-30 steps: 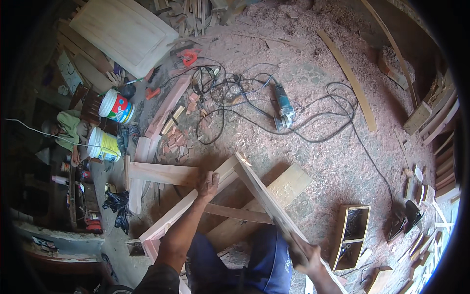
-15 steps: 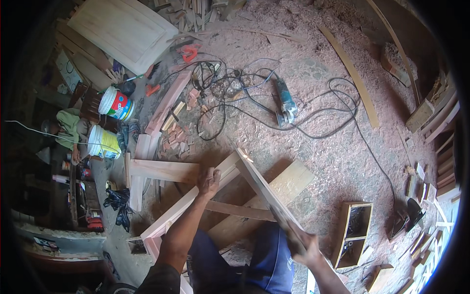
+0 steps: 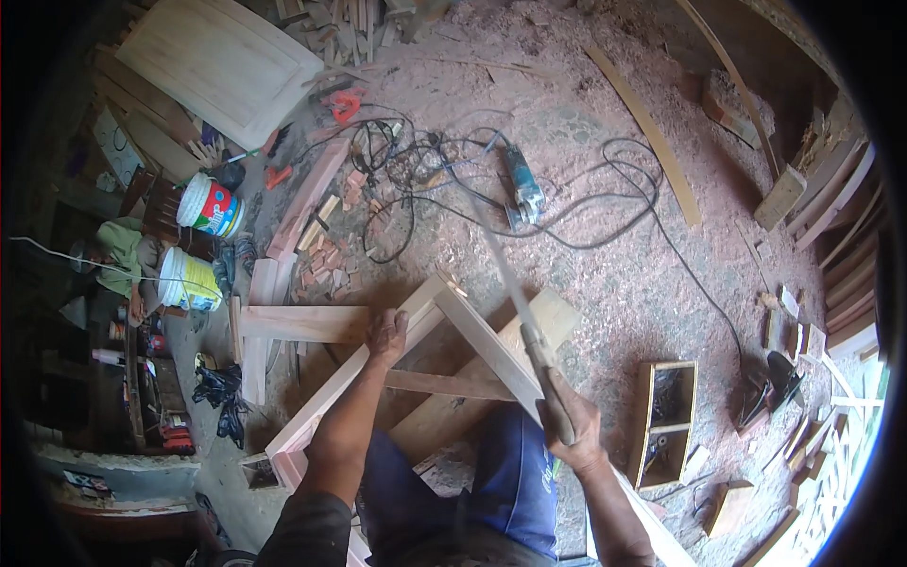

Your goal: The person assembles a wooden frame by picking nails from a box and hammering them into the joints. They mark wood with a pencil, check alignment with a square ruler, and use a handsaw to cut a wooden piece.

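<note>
My left hand (image 3: 385, 337) is closed around one beam of a pale wooden frame (image 3: 326, 397), below its pointed corner. Two beams of that frame meet at the corner in front of my knees, and a darker crosspiece (image 3: 444, 384) spans between them. In my right hand (image 3: 578, 430) is a long tool with a narrow blade and brown handle (image 3: 545, 373), gripped by the handle. Its blade, smeared by motion, points up and forward above the floor, apart from the corner. I cannot make out the blade's edge. A small loose chip lies at the corner.
A teal angle grinder (image 3: 523, 189) with a looping black cord lies on the shaving-strewn floor ahead. Paint buckets (image 3: 210, 205) and a panel door (image 3: 222, 71) are at the left. A wooden box (image 3: 666, 425) stands to the right. Another person crouches at far left.
My right hand has raised the long tool away from the frame, so its blade now stands clear of the corner. My left hand keeps its grip. The whole view has shifted slightly.
</note>
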Demonstrator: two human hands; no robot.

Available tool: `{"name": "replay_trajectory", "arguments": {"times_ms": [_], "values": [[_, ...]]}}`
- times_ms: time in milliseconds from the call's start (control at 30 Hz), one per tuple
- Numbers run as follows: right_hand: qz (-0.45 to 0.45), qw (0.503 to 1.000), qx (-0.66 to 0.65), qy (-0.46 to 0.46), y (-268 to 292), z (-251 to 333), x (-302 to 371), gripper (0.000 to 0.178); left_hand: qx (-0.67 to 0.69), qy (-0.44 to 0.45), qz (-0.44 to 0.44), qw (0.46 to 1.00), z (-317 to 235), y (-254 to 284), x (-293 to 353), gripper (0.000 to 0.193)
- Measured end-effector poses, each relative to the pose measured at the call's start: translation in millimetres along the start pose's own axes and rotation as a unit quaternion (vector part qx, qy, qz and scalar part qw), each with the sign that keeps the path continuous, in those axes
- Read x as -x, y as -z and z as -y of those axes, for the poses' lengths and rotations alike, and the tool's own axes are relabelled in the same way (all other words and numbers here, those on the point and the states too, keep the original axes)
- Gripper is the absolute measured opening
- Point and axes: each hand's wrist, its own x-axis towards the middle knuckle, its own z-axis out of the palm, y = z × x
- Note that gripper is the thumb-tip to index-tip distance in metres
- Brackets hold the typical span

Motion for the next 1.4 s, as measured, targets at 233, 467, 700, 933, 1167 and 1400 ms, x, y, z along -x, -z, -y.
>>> {"name": "replay_trajectory", "arguments": {"times_ms": [233,467,700,933,1167,1400], "values": [[0.116,0.95,0.285,0.058,46.2,-101.5,25.5,0.06,0.013,-0.016,0.015,1.0,25.2,-12.1,1.6,0.063],[0.248,0.899,0.359,-0.044,31.5,-159.9,69.9,0.066,0.182,-0.125,0.049,0.974,-24.8,19.0,91.8,0.053],[0.364,0.867,0.308,-0.144,2.0,-192.2,92.8,0.082,0.157,-0.159,-0.015,0.975,11.6,22.6,189.8,0.037],[0.21,0.945,0.212,-0.137,-6.6,-156.1,93.9,0.047,0.134,0.016,-0.263,0.955,189.2,65.6,287.9,0.024],[0.208,0.941,0.086,-0.253,4.8,-33.7,187.3,0.034,0.142,0.316,-0.194,0.918,282.9,2.2,483.4,0.017],[0.306,0.863,0.121,-0.384,-54.3,-95.9,293.3,0.024,0.193,0.343,-0.114,0.912,269.4,-74.4,563.1,0.02]]}}
